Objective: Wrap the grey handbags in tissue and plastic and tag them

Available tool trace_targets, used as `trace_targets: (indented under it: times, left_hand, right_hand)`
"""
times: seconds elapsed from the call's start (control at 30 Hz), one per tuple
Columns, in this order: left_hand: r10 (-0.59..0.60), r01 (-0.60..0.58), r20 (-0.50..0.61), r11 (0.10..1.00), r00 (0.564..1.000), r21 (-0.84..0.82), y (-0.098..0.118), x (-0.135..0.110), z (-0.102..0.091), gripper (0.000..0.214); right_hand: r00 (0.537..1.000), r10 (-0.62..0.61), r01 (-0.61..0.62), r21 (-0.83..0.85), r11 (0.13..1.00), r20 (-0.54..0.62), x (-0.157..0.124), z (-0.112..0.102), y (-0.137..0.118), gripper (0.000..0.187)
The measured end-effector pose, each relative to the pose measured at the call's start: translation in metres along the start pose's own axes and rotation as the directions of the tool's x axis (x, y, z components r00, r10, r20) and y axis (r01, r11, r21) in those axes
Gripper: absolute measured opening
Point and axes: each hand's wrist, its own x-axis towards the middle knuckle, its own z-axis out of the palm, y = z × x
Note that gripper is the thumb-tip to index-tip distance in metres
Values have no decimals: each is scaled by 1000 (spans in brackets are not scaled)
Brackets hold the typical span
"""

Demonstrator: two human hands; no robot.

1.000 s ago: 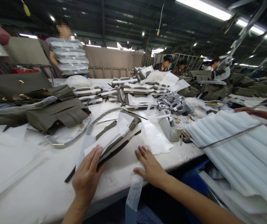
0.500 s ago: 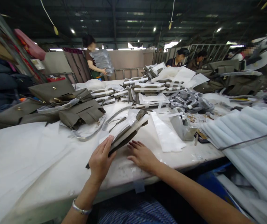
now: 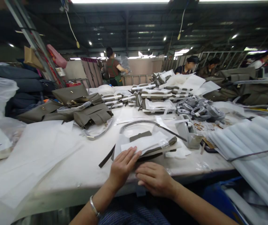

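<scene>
A folded dark olive handbag (image 3: 172, 141) lies on the white-covered table in front of me, white sheet (image 3: 145, 142) and clear wrap over its top. Its grey wrapped handle (image 3: 137, 122) arches out on the far side, and a dark strap (image 3: 107, 157) sticks out to the left. My left hand (image 3: 123, 165) grips the bag's near left edge, fingers over the top; its thumb is partly hidden. Just below the near edge is my right hand (image 3: 156, 179), fingers together and loosely bent, with nothing visible in it. Whether it touches the bag I cannot tell.
More olive bags (image 3: 93, 112) lie at the left; wrapped bags (image 3: 157, 93) are stacked behind. Grey coils (image 3: 198, 111), a tape dispenser (image 3: 190, 134) and foam sheets (image 3: 253, 147) are at the right. A co-worker (image 3: 113, 67) stands at the back.
The handbag has gone from tilted to lying flatter and nearer me. My right hand has drawn its spread fingers together and come close to my left hand. The view has turned left.
</scene>
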Motion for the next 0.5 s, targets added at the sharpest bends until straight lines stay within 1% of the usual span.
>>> trace_targets:
  times: [0.03, 0.07, 0.1, 0.13, 0.17, 0.2, 0.23, 0.27, 0.3, 0.37, 0.43, 0.5]
  left_hand:
    - [19, -19, 5, 1000, 1000, -8, 4, -6, 3, 37]
    - [33, -33, 6, 999, 999, -14, 8, -10, 5, 37]
    - [43, -42, 6, 999, 999, -16, 11, -14, 7, 37]
    - [48, -48, 5, 999, 999, -15, 13, -16, 8, 37]
    - [50, -50, 5, 999, 999, -11, 14, -17, 9, 38]
    - [48, -48, 4, 999, 999, -6, 15, -18, 9, 39]
    - [46, -46, 9, 999, 999, -2, 16, -18, 8, 39]
    - [45, -45, 13, 999, 999, 1, 17, -18, 7, 39]
    - [44, -44, 9, 999, 999, 3, 18, -17, 7, 39]
    - [34, -34, -7, 999, 999, 15, 21, -18, 5, 38]
    - [21, -20, -31, 999, 999, 27, 26, -18, 5, 38]
    - [12, -10, -55, 999, 998, 36, 30, -19, 4, 38]
  right_hand:
    - [999, 10, -9, 11, 1000, -36, 3, -9, 0, 19]
    - [996, 48, -47, 20, 999, -71, 9, -16, 5, 19]
    - [988, 123, -121, 26, 992, -96, 15, -21, 14, 18]
    - [967, 240, -238, 23, 971, -86, 23, -24, 26, 18]
    - [925, 377, -377, 7, 926, -43, 32, -24, 42, 18]
    - [860, 511, -510, -27, 860, 13, 42, -22, 60, 20]
    - [771, 629, -624, -83, 777, 99, 53, -18, 78, 21]
    - [700, 696, -685, -130, 717, 159, 63, -12, 97, 24]
    - [643, 738, -719, -170, 674, 206, 73, -4, 114, 26]
    - [548, 790, -757, -239, 609, 276, 92, 16, 143, 32]
    - [444, 833, -782, -311, 540, 330, 106, 37, 162, 39]
    - [348, 866, -799, -371, 474, 359, 116, 56, 172, 40]
